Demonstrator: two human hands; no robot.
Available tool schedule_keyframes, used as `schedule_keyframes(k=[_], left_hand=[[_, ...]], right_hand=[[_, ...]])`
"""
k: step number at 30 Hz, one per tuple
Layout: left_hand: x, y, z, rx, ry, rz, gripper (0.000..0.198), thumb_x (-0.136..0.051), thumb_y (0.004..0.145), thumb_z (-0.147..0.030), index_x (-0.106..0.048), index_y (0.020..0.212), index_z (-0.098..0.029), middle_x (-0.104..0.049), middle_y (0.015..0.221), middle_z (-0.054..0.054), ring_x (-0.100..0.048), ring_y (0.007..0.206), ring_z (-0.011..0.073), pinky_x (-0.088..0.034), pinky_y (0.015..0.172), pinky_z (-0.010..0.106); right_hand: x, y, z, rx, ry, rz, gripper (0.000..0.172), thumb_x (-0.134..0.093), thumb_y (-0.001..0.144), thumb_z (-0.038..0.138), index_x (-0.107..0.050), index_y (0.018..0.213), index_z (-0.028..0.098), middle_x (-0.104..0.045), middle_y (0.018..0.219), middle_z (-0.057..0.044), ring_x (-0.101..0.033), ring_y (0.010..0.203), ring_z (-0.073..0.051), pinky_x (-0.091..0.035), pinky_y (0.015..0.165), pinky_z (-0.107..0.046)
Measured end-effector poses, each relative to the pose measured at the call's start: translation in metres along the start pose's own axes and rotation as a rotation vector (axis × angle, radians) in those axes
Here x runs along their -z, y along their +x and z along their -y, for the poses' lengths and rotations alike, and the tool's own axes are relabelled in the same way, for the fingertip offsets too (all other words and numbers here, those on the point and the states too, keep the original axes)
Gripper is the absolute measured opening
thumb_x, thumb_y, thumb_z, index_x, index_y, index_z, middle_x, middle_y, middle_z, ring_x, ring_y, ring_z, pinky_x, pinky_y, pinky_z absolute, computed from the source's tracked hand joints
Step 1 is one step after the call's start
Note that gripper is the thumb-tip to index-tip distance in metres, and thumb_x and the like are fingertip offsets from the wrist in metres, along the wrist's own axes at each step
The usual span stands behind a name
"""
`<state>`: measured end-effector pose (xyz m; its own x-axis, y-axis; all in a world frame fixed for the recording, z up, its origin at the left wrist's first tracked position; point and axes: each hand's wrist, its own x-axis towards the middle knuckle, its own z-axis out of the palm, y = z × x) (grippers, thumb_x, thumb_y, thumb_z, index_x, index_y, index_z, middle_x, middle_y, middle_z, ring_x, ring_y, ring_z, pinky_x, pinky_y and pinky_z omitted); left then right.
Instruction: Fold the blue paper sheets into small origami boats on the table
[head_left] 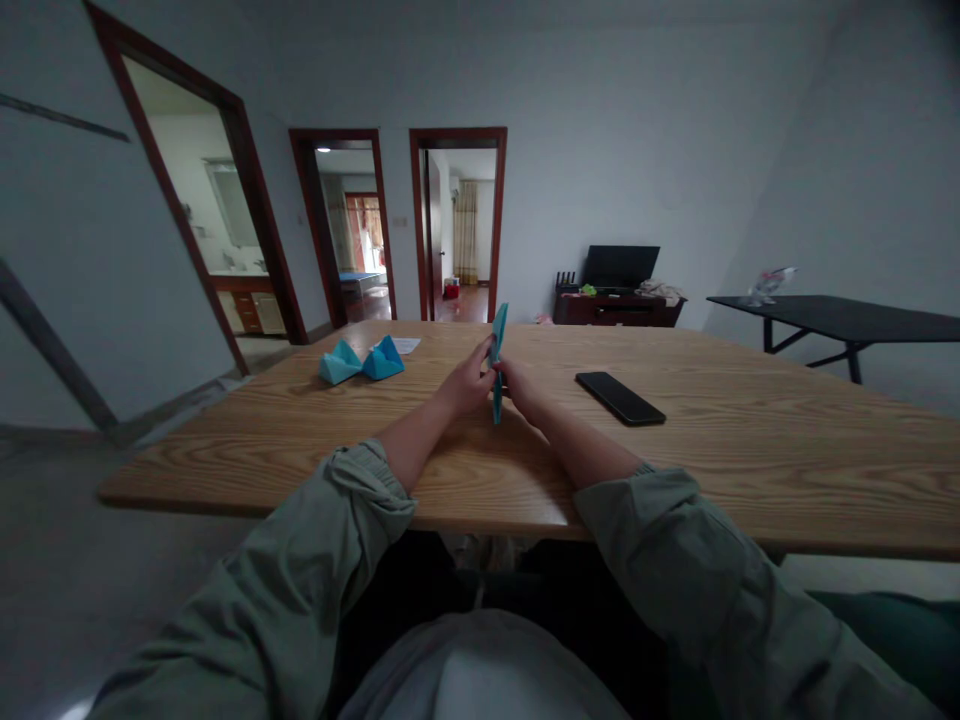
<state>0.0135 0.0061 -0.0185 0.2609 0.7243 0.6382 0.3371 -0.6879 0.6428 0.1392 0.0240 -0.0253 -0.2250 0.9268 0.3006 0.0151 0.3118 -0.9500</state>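
A folded piece of blue paper (499, 335) stands upright on edge above the wooden table (750, 440), seen nearly side-on. My left hand (471, 378) pinches it from the left, fingers closed on the paper. My right hand (519, 388) grips it from the right at about the same height. Both forearms rest on the table, sleeves pushed up.
Two folded blue paper shapes (361, 362) lie on the table to the left, with a small white sheet (406, 345) behind them. A black phone (619, 397) lies to the right. Beyond stand a black table (847, 318), a TV stand (619, 305) and open doorways.
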Motion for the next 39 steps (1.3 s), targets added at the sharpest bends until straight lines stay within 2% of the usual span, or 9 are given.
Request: schedule_keyframes(k=[6,10,14,19,27,30,33,35,39], left_hand=[[0.004,-0.003,-0.01,0.059,0.193,-0.038,0.07,-0.051,0.083,-0.016,-0.024,0.147,-0.023,-0.051,0.137,0.01,-0.06,0.109,0.0237,-0.046,0.097,0.039],[0.007,-0.004,-0.016,0.09,0.317,-0.063,0.074,-0.053,0.081,-0.015,-0.023,0.147,-0.024,-0.057,0.131,0.009,-0.06,0.11,0.0242,-0.045,0.096,0.037],[0.007,-0.003,-0.019,0.168,0.45,-0.088,0.068,-0.05,0.084,-0.019,-0.025,0.147,-0.024,-0.065,0.117,0.01,-0.063,0.104,0.0255,-0.046,0.091,0.036],[0.005,-0.003,-0.025,0.221,0.56,-0.078,0.061,-0.046,0.086,-0.022,-0.03,0.145,-0.023,-0.069,0.104,0.011,-0.065,0.095,0.0285,-0.046,0.086,0.038],[0.011,0.004,-0.026,0.344,0.763,-0.124,0.035,-0.051,0.084,-0.033,-0.057,0.117,-0.022,-0.067,0.1,0.014,-0.064,0.095,0.0304,-0.046,0.082,0.039],[0.015,0.007,-0.021,0.36,0.781,-0.111,0.029,-0.05,0.085,-0.03,-0.06,0.111,-0.022,-0.068,0.095,0.014,-0.064,0.092,0.0289,-0.047,0.08,0.037],[0.024,0.008,-0.013,0.316,0.717,-0.095,0.027,-0.048,0.086,-0.028,-0.062,0.108,-0.024,-0.068,0.098,0.012,-0.064,0.094,0.0269,-0.047,0.08,0.035],[0.032,0.008,-0.006,0.272,0.591,-0.071,0.028,-0.048,0.086,-0.026,-0.063,0.109,-0.024,-0.068,0.099,0.01,-0.064,0.091,0.0241,-0.049,0.078,0.033],[0.046,0.01,0.009,0.34,0.219,0.041,0.041,-0.05,0.082,-0.023,-0.057,0.122,-0.022,-0.067,0.087,0.007,-0.061,0.059,0.0145,-0.051,0.059,0.028]], right_hand=[[-0.003,-0.006,0.006,0.07,0.02,0.038,0.032,-0.049,0.072,0.034,-0.059,0.1,0.021,-0.063,0.084,0.0,-0.057,0.078,-0.016,-0.048,0.071,-0.029],[-0.005,-0.007,0.006,0.165,-0.151,0.001,0.025,-0.051,0.073,0.035,-0.063,0.088,0.018,-0.061,0.075,0.001,-0.054,0.072,-0.015,-0.045,0.07,-0.026],[-0.005,-0.004,0.004,0.194,-0.214,-0.021,0.029,-0.044,0.078,0.036,-0.064,0.089,0.019,-0.063,0.08,0.0,-0.054,0.074,-0.015,-0.044,0.069,-0.026],[-0.002,-0.005,0.009,0.138,-0.56,-0.181,0.027,-0.045,0.078,0.032,-0.066,0.079,0.016,-0.063,0.072,-0.003,-0.056,0.07,-0.018,-0.042,0.068,-0.028],[-0.004,-0.009,0.016,0.081,-0.962,-0.248,0.033,-0.043,0.084,0.03,-0.071,0.09,0.014,-0.07,0.09,-0.016,-0.064,0.085,-0.027,-0.044,0.078,-0.034],[0.0,-0.008,0.017,0.06,-0.959,-0.272,0.032,-0.044,0.083,0.029,-0.072,0.09,0.014,-0.07,0.089,-0.017,-0.064,0.085,-0.028,-0.044,0.078,-0.035],[0.011,-0.008,0.017,0.122,-0.861,-0.252,0.03,-0.045,0.08,0.024,-0.073,0.088,0.016,-0.07,0.084,-0.012,-0.063,0.079,-0.025,-0.046,0.074,-0.033],[0.019,-0.007,0.016,0.173,-0.709,-0.222,0.036,-0.045,0.076,0.019,-0.072,0.099,0.017,-0.07,0.081,-0.008,-0.061,0.071,-0.021,-0.047,0.069,-0.032],[0.035,-0.005,0.013,0.109,-0.351,-0.113,0.057,-0.045,0.072,0.015,-0.06,0.126,0.022,-0.068,0.077,-0.002,-0.052,0.054,-0.013,-0.047,0.056,-0.027]])
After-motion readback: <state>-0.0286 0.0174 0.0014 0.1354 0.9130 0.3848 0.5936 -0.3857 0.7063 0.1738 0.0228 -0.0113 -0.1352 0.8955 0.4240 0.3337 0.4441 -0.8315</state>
